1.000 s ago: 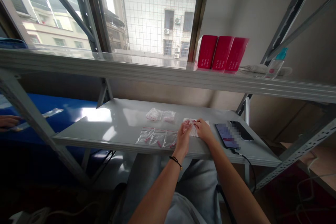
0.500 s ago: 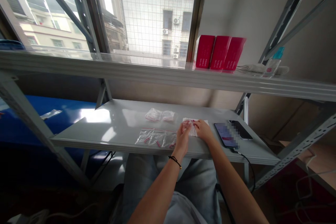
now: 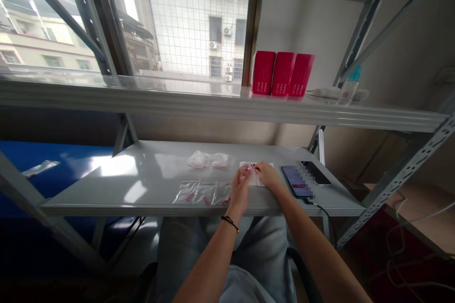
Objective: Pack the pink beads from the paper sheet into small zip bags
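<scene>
My left hand point(image 3: 240, 190) is closed on what looks like a small clear zip bag point(image 3: 245, 167) with a reddish edge. Close beside it, my right hand point(image 3: 267, 174) has its fingers pinched together at the bag's mouth; whatever they grip is too small to make out. Both hands are over a white paper sheet point(image 3: 256, 181) with tiny red bits near the fingertips. Left of my left hand, several flat clear zip bags point(image 3: 202, 190) lie in a row near the front edge, each with a small red piece inside. Behind them rest two fuller clear bags point(image 3: 198, 159).
Two phones lie to the right, one point(image 3: 296, 182) with a lit screen and a cable point(image 3: 322, 208), the other dark point(image 3: 314, 173). Three red boxes point(image 3: 282, 74) and a bottle with a teal cap point(image 3: 350, 86) stand on the upper shelf point(image 3: 199, 104), which crosses above the worktop point(image 3: 149, 170).
The camera view has turned slightly right, so everything sits further left in the picture. Both hands stay together over the white sheet, with only slight finger movement.
</scene>
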The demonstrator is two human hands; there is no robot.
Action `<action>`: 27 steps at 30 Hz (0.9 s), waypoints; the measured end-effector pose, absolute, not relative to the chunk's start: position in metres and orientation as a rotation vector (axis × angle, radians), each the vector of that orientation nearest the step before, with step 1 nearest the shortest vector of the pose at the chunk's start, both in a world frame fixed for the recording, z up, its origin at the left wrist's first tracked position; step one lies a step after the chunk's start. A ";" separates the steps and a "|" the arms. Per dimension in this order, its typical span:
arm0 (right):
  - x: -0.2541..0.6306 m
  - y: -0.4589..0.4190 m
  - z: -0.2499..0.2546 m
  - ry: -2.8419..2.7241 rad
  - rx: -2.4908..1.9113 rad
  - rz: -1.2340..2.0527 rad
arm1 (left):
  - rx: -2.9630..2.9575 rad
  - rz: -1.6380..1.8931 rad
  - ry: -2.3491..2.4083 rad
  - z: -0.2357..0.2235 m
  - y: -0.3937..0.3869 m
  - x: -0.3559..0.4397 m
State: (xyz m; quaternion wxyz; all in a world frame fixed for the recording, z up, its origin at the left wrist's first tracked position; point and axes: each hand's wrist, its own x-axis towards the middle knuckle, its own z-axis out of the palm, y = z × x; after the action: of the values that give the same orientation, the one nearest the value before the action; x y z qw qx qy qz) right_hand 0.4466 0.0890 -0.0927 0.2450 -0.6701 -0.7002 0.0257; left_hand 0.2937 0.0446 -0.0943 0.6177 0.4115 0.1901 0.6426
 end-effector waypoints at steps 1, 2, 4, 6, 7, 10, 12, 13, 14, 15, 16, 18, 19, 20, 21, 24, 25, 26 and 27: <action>0.447 0.088 -0.090 -1.888 -1.805 0.084 | 0.958 1.480 0.439 -0.095 0.045 0.293; 0.448 0.087 -0.086 -1.863 -1.774 0.097 | 0.967 1.481 0.441 -0.095 0.045 0.293; 0.449 0.083 -0.074 -1.822 -1.691 0.130 | 0.984 1.478 0.449 -0.095 0.045 0.293; 0.449 0.075 -0.059 -1.817 -1.572 0.174 | 1.000 1.475 0.457 -0.095 0.045 0.293; 0.449 0.070 -0.051 -1.831 -1.504 0.198 | 1.011 1.467 0.451 -0.095 0.045 0.292; 0.443 0.056 -0.027 -1.923 -1.296 0.265 | 1.045 1.415 0.403 -0.095 0.043 0.291; 0.438 0.048 -0.014 -2.004 -1.171 0.304 | 1.051 1.385 0.380 -0.095 0.042 0.290; 0.436 0.045 -0.010 -2.036 -1.120 0.320 | 1.040 1.377 0.380 -0.094 0.042 0.290; 0.435 0.041 -0.007 -2.052 -1.079 0.333 | 1.025 1.374 0.383 -0.094 0.041 0.289; 0.434 0.038 -0.006 -2.052 -1.050 0.342 | 1.011 1.372 0.385 -0.094 0.041 0.288; 0.435 0.035 -0.005 -2.035 -1.034 0.348 | 0.997 1.368 0.388 -0.094 0.041 0.288; 0.438 0.027 -0.007 -1.987 -1.006 0.359 | 0.963 1.341 0.408 -0.095 0.039 0.286; 0.440 0.022 -0.009 -1.969 -0.995 0.371 | 0.947 1.316 0.421 -0.096 0.038 0.285; 0.441 0.016 -0.010 -1.962 -0.983 0.387 | 0.924 1.279 0.431 -0.096 0.037 0.284; 0.442 0.009 -0.012 -1.965 -0.967 0.411 | 0.901 1.234 0.436 -0.097 0.035 0.282; 0.439 -0.014 -0.018 -2.023 -0.934 0.477 | 0.909 1.082 0.403 -0.097 0.025 0.270; 0.436 -0.023 -0.020 -2.041 -0.934 0.484 | 0.963 1.046 0.381 -0.095 0.020 0.263; 0.431 -0.032 -0.022 -2.051 -0.941 0.483 | 1.061 1.024 0.365 -0.094 0.015 0.254; 0.425 -0.041 -0.025 -2.052 -0.955 0.481 | 1.200 1.019 0.366 -0.092 0.008 0.243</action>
State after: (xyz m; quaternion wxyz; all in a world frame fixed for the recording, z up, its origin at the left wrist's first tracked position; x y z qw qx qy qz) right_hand 0.4247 -0.0409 -0.0247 0.4021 -0.3779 -0.8119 0.1904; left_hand 0.2434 0.0083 -0.0919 0.6907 0.5369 0.1637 0.4560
